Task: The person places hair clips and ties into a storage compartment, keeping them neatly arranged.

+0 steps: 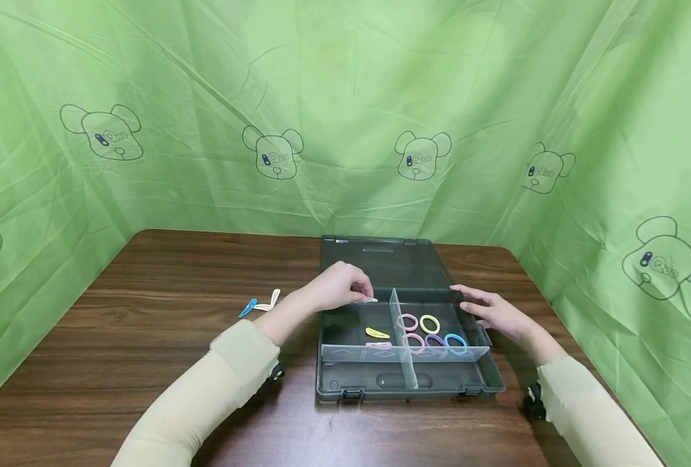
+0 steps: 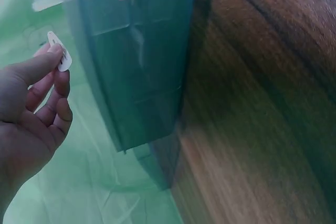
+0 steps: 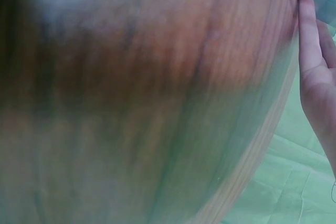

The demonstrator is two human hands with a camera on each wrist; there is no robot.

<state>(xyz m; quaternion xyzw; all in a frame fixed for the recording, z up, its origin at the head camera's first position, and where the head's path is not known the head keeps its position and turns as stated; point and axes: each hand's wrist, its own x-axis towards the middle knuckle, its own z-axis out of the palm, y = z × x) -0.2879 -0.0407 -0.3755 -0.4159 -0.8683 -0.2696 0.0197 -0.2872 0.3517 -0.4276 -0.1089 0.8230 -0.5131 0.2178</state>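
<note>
My left hand (image 1: 340, 287) pinches a white snap hair clip (image 2: 60, 53) between thumb and fingers, over the back left compartment of a dark see-through organizer box (image 1: 339, 393). In that compartment lie a yellow hair clip (image 1: 377, 333) and a pink hair clip (image 1: 378, 345) near the divider. Several hair ties, among them a blue hair tie (image 1: 455, 344) and a yellow hair tie (image 1: 429, 324), fill the back right compartment. My right hand (image 1: 499, 316) rests at the box's right side, its fingers extended against the edge.
The box's lid (image 1: 380, 263) lies open toward the back. Left of the box, a blue hair clip (image 1: 248, 307) and white hair clips (image 1: 274, 298) lie on the wooden table (image 1: 146, 344). A green curtain (image 1: 345, 78) hangs behind and along both sides.
</note>
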